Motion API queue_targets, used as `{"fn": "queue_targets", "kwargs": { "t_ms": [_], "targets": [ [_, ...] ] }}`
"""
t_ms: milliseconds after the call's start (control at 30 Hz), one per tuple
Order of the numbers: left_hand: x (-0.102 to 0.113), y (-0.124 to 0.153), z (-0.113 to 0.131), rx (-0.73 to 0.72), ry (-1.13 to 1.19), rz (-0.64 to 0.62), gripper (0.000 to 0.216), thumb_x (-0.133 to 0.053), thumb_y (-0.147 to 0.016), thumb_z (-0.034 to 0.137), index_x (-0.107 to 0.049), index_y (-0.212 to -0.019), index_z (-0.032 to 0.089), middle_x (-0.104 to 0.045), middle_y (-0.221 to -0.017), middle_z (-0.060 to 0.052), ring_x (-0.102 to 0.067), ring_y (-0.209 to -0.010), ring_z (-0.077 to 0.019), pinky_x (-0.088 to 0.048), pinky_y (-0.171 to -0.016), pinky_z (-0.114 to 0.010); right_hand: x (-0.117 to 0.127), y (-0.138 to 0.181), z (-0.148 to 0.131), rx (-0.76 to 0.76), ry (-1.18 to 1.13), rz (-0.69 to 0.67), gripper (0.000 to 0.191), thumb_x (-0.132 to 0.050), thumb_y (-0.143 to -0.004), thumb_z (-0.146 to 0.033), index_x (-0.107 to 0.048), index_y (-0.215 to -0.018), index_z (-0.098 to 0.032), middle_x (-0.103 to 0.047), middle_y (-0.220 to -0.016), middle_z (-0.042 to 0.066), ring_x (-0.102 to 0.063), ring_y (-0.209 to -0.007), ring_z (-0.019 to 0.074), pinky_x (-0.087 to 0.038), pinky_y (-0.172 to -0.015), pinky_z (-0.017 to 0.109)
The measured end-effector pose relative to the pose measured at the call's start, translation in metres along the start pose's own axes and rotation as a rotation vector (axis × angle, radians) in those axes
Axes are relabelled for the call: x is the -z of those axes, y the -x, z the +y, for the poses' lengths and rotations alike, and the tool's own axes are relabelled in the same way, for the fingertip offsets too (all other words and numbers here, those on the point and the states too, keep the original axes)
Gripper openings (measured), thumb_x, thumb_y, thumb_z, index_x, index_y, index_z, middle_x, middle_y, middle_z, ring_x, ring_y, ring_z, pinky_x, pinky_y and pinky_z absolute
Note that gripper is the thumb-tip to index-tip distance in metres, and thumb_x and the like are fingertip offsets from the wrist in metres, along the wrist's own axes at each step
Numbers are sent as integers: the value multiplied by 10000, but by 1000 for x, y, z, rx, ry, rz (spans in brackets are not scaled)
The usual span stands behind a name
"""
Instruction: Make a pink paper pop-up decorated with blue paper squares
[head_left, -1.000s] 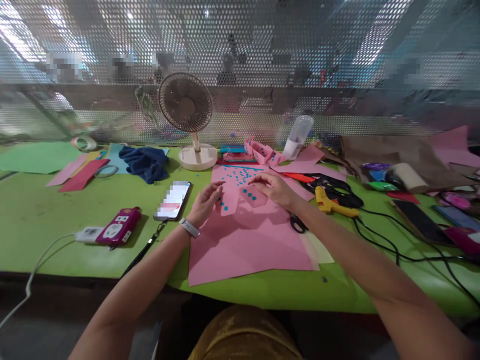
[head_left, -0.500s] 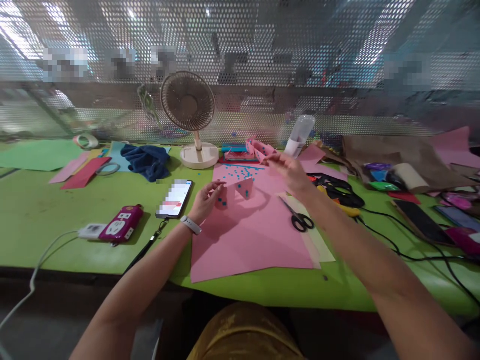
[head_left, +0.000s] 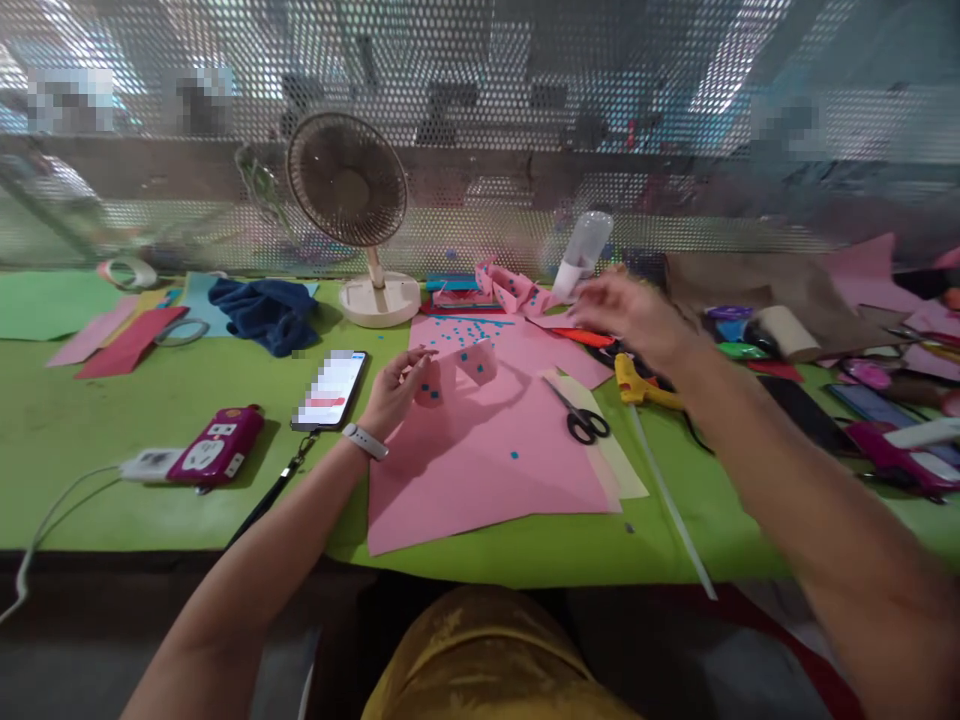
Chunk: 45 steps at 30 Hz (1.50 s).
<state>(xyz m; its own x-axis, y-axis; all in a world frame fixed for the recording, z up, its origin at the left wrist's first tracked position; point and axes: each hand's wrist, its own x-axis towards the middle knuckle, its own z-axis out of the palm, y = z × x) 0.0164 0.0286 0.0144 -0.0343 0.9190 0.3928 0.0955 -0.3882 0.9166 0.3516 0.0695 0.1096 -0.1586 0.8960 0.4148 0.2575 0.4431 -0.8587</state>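
My left hand [head_left: 397, 390], with a white band on its wrist, pinches one end of a folded pink paper strip [head_left: 474, 364] dotted with small blue squares. The strip stands bent over a large pink sheet [head_left: 480, 480]. My right hand [head_left: 619, 310] is raised at the back right, its fingers curled and smeared by motion; whether it holds anything is unclear. Below it lies a yellow glue gun [head_left: 641, 383] with a long glue stick [head_left: 671, 500]. Black-handled scissors [head_left: 581, 418] rest on the sheet's right side. Loose blue squares [head_left: 469, 330] are scattered at its back.
A fan [head_left: 349, 190] and a bottle [head_left: 585, 250] stand at the back. Another dotted pink strip [head_left: 514, 288] lies between them. To the left are a phone [head_left: 332, 388], a purple power strip [head_left: 221, 445] and a blue cloth [head_left: 262, 312]. Brown paper [head_left: 750, 275] lies right.
My right hand has moved right, away from the pink strips, and the glue gun shows more fully. A single blue square now shows mid-sheet. My left hand keeps its hold; the view has shifted slightly.
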Motion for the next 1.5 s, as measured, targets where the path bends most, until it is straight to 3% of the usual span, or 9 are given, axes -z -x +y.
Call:
{"fn": "queue_targets", "kwargs": {
  "t_ms": [133,200,400,500,667,867,1167,1300,1500],
  "targets": [
    [1,0,-3,7,6,-37,344,-634,-819,529,-703,-906,204,-702,-1106,-104,-533,-1242,-256,-367,-1069,-398,-60,65,10,166,430,-485,139,-633,-834,-337,-716,-842,-226,-685,-871,64,-634,-869,238,-498,-833,444],
    [1,0,-2,6,10,-72,350,-623,-828,538,-706,-923,211,-699,-1121,-100,-519,-1263,-255,-347,-1094,-411,-72,81,8,224,476,-553,147,-584,-870,-313,-705,-835,-236,-680,-890,61,-622,-920,236,-477,-881,441],
    [-3,5,17,10,26,-189,353,-623,-818,565,-712,-882,229,-702,-1110,-96,-518,-1269,-255,-344,-1114,-428,-73,69,2,118,389,-90,298,-622,-849,-410,-645,-1077,-219,-612,-1086,99,-608,-885,210,-507,-779,377],
    [-4,6,20,0,16,-258,337,-614,-828,557,-710,-850,235,-710,-1070,-102,-519,-1266,-263,-345,-1113,-447,-75,56,5,51,263,-188,445,-650,-807,-445,-612,-1190,-221,-562,-1242,117,-621,-912,202,-500,-731,344],
    [-3,6,12,-16,-95,-303,383,-520,-898,541,-687,-1001,211,-683,-1148,-116,-542,-1238,-247,-366,-1087,-429,-83,47,15,-9,258,-384,237,-621,-810,-407,-689,-809,-180,-655,-871,55,-597,-842,187,-448,-793,339],
    [-2,15,16,-317,-331,126,304,-418,-986,404,-614,-956,173,-700,-991,-84,-647,-949,-165,-480,-897,-325,-84,42,14,-55,165,-213,264,-612,-795,-429,-645,-786,-167,-645,-828,42,-581,-795,172,-444,-767,320],
    [-2,36,44,-845,-500,92,262,-508,-940,297,-597,-714,199,-670,-845,-75,-604,-812,-184,-469,-802,-369,-85,33,5,-42,8,16,246,-633,-777,-409,-628,-801,-165,-644,-801,25,-576,-785,161,-443,-786,313],
    [-19,40,33,-294,-345,-328,241,-474,-962,338,-647,-1031,186,-681,-984,-92,-636,-907,-191,-515,-792,-331,-91,35,3,-60,-54,6,257,-651,-767,-421,-630,-804,-167,-638,-794,18,-572,-766,153,-450,-770,307],
    [-37,40,23,171,242,-350,360,-570,-892,473,-641,-1077,171,-630,-1062,-73,-629,-983,-201,-542,-928,-395,-104,45,5,-56,12,-78,222,-628,-793,-388,-633,-782,-166,-653,-802,30,-596,-805,163,-458,-807,318]
  ]
}}
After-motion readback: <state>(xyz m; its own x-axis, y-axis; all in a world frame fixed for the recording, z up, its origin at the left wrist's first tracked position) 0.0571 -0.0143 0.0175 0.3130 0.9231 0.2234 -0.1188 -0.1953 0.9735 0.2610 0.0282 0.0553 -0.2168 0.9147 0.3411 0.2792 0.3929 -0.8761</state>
